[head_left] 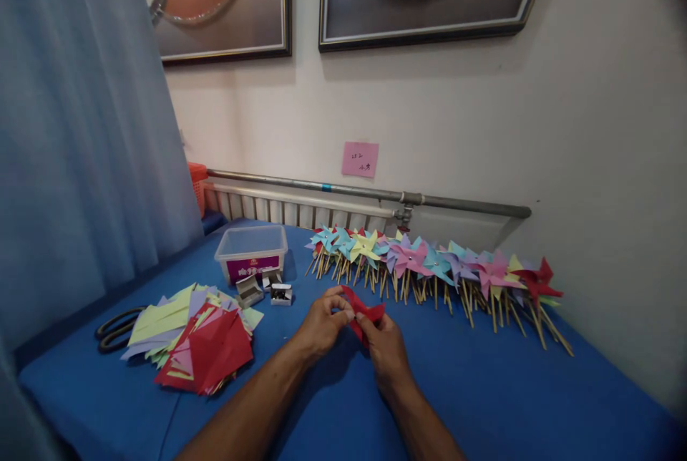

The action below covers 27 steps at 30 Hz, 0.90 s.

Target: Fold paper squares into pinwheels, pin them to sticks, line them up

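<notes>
Between my two hands, above the middle of the blue-covered table, is a red paper pinwheel (371, 312) with some of its corners bent inward. My left hand (325, 319) pinches it near its centre. From the other side my right hand (384, 346) grips it, thumb close to the left fingertips. The fingers hide the pinwheel's centre, so whether a pin is there I cannot tell. To the left lies a pile of cut paper sheets (222, 346), red on top, with yellow and purple beneath. Finished-looking pinwheels on sticks (411, 258) lie in a long row at the right.
A clear plastic tub (252, 240) with a purple label stands behind several small open boxes (281, 294). Black-handled scissors (115, 332) lie partly under the paper. A pipe (300, 183) and radiator run along the wall behind the blue table (472, 389). A blue curtain (80, 124) hangs left.
</notes>
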Tool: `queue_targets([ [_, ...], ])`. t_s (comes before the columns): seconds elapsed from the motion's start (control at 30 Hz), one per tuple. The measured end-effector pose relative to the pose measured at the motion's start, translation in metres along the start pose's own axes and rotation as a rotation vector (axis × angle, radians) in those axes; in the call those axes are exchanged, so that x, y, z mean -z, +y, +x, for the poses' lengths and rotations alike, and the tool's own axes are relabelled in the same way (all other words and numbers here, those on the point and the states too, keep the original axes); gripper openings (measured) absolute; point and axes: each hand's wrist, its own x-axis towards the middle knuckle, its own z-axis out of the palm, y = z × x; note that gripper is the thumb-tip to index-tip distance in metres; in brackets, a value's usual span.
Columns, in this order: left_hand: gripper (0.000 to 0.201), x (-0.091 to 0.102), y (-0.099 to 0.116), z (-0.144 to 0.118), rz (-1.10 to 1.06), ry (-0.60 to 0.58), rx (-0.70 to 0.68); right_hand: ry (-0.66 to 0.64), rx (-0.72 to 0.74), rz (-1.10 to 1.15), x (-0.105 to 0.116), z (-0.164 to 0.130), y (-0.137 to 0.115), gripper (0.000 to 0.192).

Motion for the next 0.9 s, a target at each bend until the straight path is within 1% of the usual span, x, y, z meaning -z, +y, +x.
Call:
queue_targets([
  [0.1, 0.014, 0.000, -0.006, 0.002, -0.131, -0.014, -0.027, -0.035, 0.011, 0.086, 0.000, -0.001, 0.002, 0.039],
  [0.17, 0.019, 0.001, -0.007, 0.003, -0.174, -0.039, -0.044, -0.063, 0.016, 0.136, 0.000, -0.002, 0.003, 0.040],
  [0.3, 0.018, 0.004, -0.004, 0.004, -0.145, -0.064, -0.060, -0.101, -0.001, 0.173, -0.002, -0.004, 0.002, 0.041],
  [0.47, 0.018, 0.006, -0.002, 0.004, -0.148, -0.070, 0.005, -0.115, -0.008, 0.203, -0.004, -0.005, 0.002, 0.047],
  [0.6, 0.021, 0.008, -0.002, 0.005, -0.180, -0.115, 0.022, -0.122, -0.014, 0.227, -0.005, -0.006, 0.002, 0.048],
  [0.73, 0.022, 0.013, -0.004, 0.005, -0.154, -0.139, 0.024, -0.135, -0.018, 0.215, -0.004, -0.008, 0.001, 0.051],
  [0.9, 0.023, 0.016, -0.005, 0.005, -0.113, -0.162, 0.026, -0.142, -0.032, 0.199, -0.003, -0.007, 0.000, 0.049],
])
